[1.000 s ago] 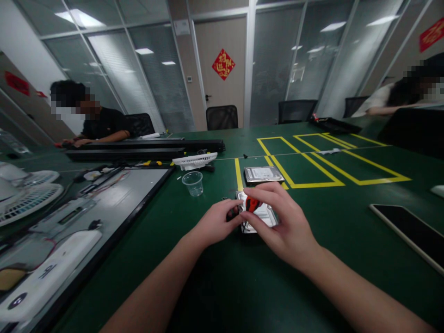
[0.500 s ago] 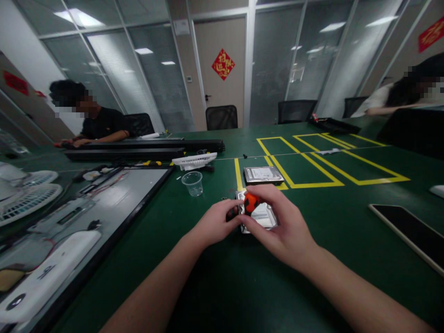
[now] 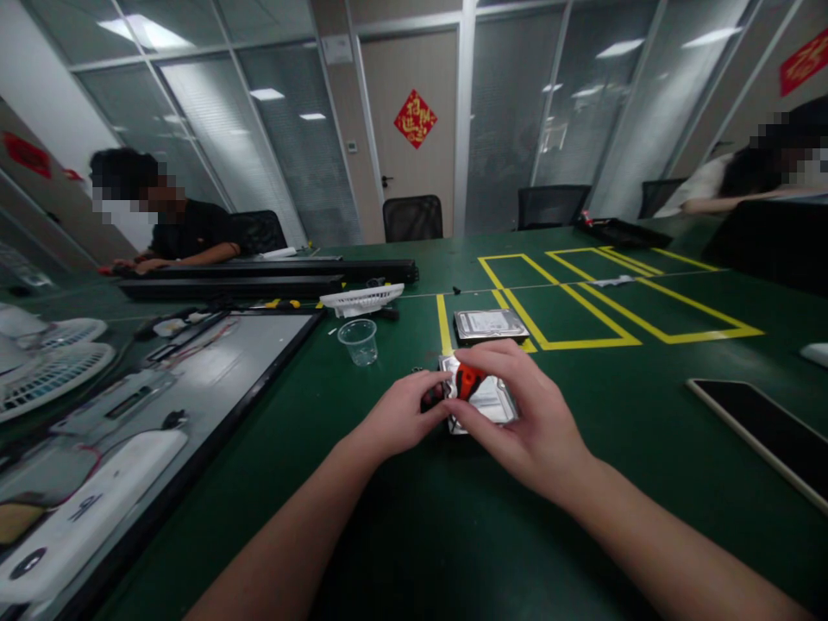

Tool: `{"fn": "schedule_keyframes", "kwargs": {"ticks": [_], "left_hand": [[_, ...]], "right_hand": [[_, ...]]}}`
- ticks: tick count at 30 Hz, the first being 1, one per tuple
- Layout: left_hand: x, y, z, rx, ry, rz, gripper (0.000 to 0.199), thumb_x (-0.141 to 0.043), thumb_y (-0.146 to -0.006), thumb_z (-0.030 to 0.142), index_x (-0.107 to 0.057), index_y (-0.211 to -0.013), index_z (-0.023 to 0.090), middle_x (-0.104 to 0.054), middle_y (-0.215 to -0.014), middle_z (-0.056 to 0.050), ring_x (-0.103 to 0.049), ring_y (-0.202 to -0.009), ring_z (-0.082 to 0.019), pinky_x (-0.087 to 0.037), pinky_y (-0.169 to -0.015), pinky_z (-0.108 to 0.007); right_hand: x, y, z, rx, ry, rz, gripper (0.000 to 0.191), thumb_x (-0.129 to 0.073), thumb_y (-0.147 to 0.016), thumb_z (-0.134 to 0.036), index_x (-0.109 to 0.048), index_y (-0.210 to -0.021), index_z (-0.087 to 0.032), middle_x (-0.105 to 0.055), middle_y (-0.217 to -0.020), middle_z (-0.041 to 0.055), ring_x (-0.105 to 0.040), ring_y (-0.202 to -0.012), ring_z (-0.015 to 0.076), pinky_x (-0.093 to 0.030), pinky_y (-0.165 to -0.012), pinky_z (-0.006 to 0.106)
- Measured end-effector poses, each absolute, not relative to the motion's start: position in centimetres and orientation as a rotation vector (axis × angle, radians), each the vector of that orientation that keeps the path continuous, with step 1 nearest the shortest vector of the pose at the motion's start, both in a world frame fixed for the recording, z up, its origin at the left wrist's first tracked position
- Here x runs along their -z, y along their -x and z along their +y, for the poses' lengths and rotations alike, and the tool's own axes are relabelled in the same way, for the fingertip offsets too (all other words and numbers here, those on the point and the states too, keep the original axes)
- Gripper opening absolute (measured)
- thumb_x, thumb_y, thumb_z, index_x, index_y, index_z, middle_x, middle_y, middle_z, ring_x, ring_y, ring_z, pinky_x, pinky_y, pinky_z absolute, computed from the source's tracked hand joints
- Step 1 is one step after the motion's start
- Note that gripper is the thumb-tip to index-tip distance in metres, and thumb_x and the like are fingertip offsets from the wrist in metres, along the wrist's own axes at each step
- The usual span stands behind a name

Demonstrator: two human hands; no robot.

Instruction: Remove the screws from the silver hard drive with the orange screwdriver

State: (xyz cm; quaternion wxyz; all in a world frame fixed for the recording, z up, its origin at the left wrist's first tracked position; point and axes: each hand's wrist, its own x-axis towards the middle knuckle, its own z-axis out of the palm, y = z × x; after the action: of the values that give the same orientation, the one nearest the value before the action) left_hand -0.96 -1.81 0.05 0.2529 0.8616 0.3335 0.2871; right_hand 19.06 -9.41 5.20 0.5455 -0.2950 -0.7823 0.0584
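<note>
In the head view, a silver hard drive lies on the green table, partly hidden beneath my hands. My right hand is closed in a pinch around the orange-and-black handle of a screwdriver, held over the drive's left part. Its tip is out of sight. Close against the left edge of the drive, my left hand has thumb and fingers curled together around a dark bit that I cannot make out. Just beyond lies a second hard drive, flat, with nobody touching it.
A clear plastic cup and a white fan grille stand left of the drives. A large panel with electronics covers the left side. At right lies a phone. Yellow tape marks the table. Two people sit across it.
The screwdriver's handle has turned and tilts a little differently in my right hand's fingers. My left hand and both drives stay where they were.
</note>
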Motion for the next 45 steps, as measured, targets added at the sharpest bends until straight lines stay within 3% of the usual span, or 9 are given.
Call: {"fn": "schedule_keyframes", "kwargs": {"ticks": [3,9,16,23,30,38,45], "left_hand": [[-0.06,0.95,-1.84,-0.778,-2.347,0.916,0.029,-0.065,-0.102,0.034,-0.073,-0.126,0.021,-0.075,-0.114,-0.009,-0.069,-0.102,-0.027,-0.055,-0.092,-0.039],[0.11,0.81,-1.86,-0.789,-2.337,0.934,0.028,-0.068,-0.099,0.028,-0.073,-0.126,0.021,-0.076,-0.114,-0.007,-0.069,-0.102,-0.027,-0.055,-0.096,-0.041],[-0.13,0.94,-1.94,-0.765,-2.360,0.932,0.029,-0.065,-0.103,0.035,-0.073,-0.125,0.019,-0.075,-0.116,-0.009,-0.069,-0.103,-0.027,-0.054,-0.092,-0.039],[-0.31,0.81,-2.02,-0.760,-2.336,0.955,0.030,-0.067,-0.100,0.032,-0.073,-0.128,0.022,-0.076,-0.115,-0.008,-0.069,-0.102,-0.027,-0.055,-0.092,-0.040],[-0.06,0.93,-1.78,-0.762,-2.343,0.916,0.030,-0.066,-0.101,0.033,-0.073,-0.128,0.021,-0.075,-0.121,-0.009,-0.069,-0.108,-0.028,-0.054,-0.097,-0.040],[-0.26,0.84,-1.98,-0.759,-2.313,0.934,0.024,-0.067,-0.099,0.029,-0.073,-0.120,0.020,-0.075,-0.108,-0.007,-0.069,-0.097,-0.027,-0.055,-0.089,-0.038],[-0.16,0.93,-1.87,-0.771,-2.347,0.905,0.028,-0.065,-0.102,0.035,-0.073,-0.124,0.020,-0.075,-0.115,-0.009,-0.068,-0.102,-0.028,-0.055,-0.092,-0.040]], "right_hand": [[-5.24,-19.08,-9.33,-0.132,0.716,-1.840,0.046,-0.072,-0.096,-0.015,-0.062,-0.140,-0.029,-0.069,-0.121,0.0081,-0.070,-0.108,0.0232,-0.063,-0.093,0.041],[-5.28,-18.98,-9.74,-0.185,0.664,-1.880,0.050,-0.063,-0.097,-0.008,-0.059,-0.143,-0.026,-0.070,-0.131,0.0097,-0.069,-0.119,0.0234,-0.060,-0.104,0.043],[-5.20,-19.08,-9.39,-0.102,0.701,-1.842,0.046,-0.074,-0.095,-0.014,-0.064,-0.138,-0.028,-0.067,-0.119,0.0080,-0.069,-0.110,0.0227,-0.062,-0.095,0.040],[-4.57,-18.98,-9.72,-0.245,0.725,-1.815,0.054,-0.066,-0.098,-0.013,-0.053,-0.148,-0.027,-0.070,-0.132,0.0101,-0.072,-0.114,0.0243,-0.062,-0.099,0.043],[-5.04,-19.13,-9.35,-0.107,0.722,-1.831,0.049,-0.078,-0.093,-0.021,-0.057,-0.137,-0.028,-0.069,-0.121,0.0087,-0.069,-0.108,0.0254,-0.062,-0.095,0.044],[-5.38,-18.91,-9.69,-0.185,0.660,-1.874,0.051,-0.064,-0.097,-0.009,-0.058,-0.144,-0.029,-0.066,-0.130,0.0100,-0.067,-0.117,0.0246,-0.061,-0.099,0.045],[-5.12,-19.24,-9.32,-0.119,0.724,-1.845,0.049,-0.077,-0.094,-0.019,-0.061,-0.139,-0.030,-0.068,-0.119,0.0079,-0.069,-0.107,0.0240,-0.063,-0.092,0.042]]}}
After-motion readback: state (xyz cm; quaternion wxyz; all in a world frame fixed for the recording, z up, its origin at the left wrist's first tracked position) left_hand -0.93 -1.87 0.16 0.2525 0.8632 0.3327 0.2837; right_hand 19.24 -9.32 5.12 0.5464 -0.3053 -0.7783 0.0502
